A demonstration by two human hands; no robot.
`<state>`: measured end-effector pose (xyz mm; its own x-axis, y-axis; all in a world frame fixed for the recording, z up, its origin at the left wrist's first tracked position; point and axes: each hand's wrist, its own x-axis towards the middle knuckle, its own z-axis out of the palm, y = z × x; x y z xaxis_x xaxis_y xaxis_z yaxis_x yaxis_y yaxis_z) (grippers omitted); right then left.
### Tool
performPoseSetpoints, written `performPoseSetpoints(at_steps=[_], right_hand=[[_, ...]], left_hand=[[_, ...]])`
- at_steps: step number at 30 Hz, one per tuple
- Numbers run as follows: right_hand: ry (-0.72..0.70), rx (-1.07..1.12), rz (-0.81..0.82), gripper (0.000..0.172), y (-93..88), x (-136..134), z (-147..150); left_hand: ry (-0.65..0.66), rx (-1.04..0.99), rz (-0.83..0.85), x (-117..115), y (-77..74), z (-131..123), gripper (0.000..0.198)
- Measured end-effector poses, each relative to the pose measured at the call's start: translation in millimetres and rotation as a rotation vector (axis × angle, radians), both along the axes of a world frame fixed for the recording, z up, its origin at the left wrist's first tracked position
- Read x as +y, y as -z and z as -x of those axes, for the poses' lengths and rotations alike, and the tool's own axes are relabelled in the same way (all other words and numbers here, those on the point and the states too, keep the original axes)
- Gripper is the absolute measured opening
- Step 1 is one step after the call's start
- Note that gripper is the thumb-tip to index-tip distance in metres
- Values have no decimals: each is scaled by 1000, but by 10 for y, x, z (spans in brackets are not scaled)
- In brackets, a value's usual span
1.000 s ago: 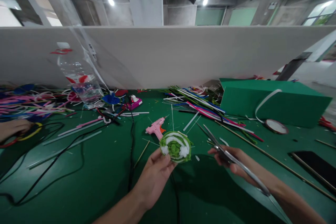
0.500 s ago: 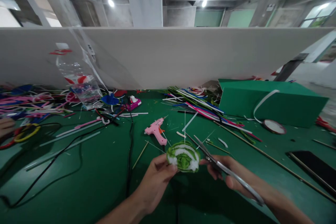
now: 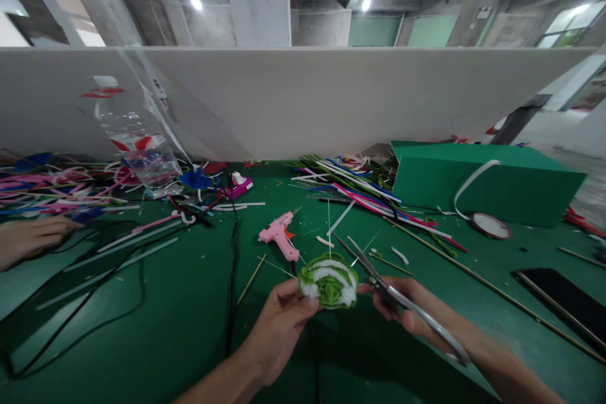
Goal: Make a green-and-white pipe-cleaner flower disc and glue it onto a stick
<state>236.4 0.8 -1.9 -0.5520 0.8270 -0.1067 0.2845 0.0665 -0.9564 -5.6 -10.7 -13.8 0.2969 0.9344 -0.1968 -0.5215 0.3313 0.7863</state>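
Observation:
My left hand (image 3: 284, 325) pinches the left edge of a round green-and-white fuzzy craft piece (image 3: 330, 284), coiled in bands like pipe cleaner. Thin clear strands stick out from around it. Scissors (image 3: 389, 290) lie across my right hand (image 3: 407, 306), which is closed on them, their blades slightly parted and pointing up and left. Fingertips of that hand come close to the piece's right edge; whether they touch it I cannot tell. Just beyond the piece, a pink glue gun (image 3: 280, 235) lies on the green table (image 3: 180, 328).
Pipe cleaners (image 3: 364, 192) are heaped at the back. On the right are a green box (image 3: 487, 183), a tape roll (image 3: 491, 225) and a phone (image 3: 563, 300). A plastic bottle (image 3: 137, 139) leans at left, near another person's hand (image 3: 35, 240). A black cable (image 3: 233, 271) crosses the table.
The other person's hand at left has reached further in, over the pipe cleaners, and the red and yellow handles there no longer show. My hands, the craft piece and the scissors hold nearly the same pose.

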Motion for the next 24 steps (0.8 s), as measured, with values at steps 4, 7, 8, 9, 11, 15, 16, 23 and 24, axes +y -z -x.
performPoseSetpoints(at_steps=[4, 7, 8, 9, 11, 15, 16, 23, 24], right_hand=[[-6, 2, -19, 82, 57, 6, -27], [-7, -6, -26, 83, 68, 14, -32], [-5, -8, -28, 83, 67, 17, -32], [-3, -9, -30, 84, 65, 18, -32], [4, -12, -41, 84, 57, 14, -27], [94, -90, -95, 70, 19, -34, 20], [129, -113, -104, 65, 8, -51, 39], [157, -150, -122, 42, 33, -86, 102], [157, -162, -121, 40, 42, -79, 100]], left_hand=[[19, -22, -25, -13, -1, -4, 23], [26, -31, -32, -13, -7, -10, 23], [24, -31, -26, -11, -13, -12, 22], [21, -30, -19, -9, -20, -14, 22], [21, -25, -9, -3, -35, -19, 23], [10, -13, -3, 7, -34, -23, 23], [6, -13, -4, 9, -28, -24, 23], [6, -9, -15, 15, -5, -38, 23], [-4, -9, -8, 17, -7, -40, 23]])
